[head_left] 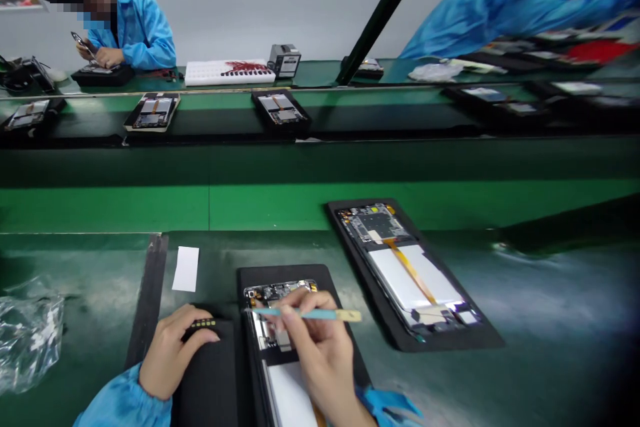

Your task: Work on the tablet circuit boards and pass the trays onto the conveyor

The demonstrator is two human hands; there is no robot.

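My right hand [325, 347] is closed around slim light-blue tweezers [320, 314] with a pale yellow rear end. Their thin tip points left, above the upper part of an opened tablet [287, 387] lying on a black pad. Bare circuitry and a white battery show on this tablet, partly hidden by my hand. At its left, my left hand [167, 353] pinches a small dark strip with a row of yellow pieces [204, 323]. That hand rests at the top of a black slab-like block [207, 380].
Another opened tablet [413, 273] lies on a black pad to the right. A white card [186, 269] and a clear plastic bag [30, 333] are at left. Beyond, a belt carries several devices [281, 109]. A co-worker in blue [145, 20] works opposite; a blue sleeve [500, 0] reaches in at right.
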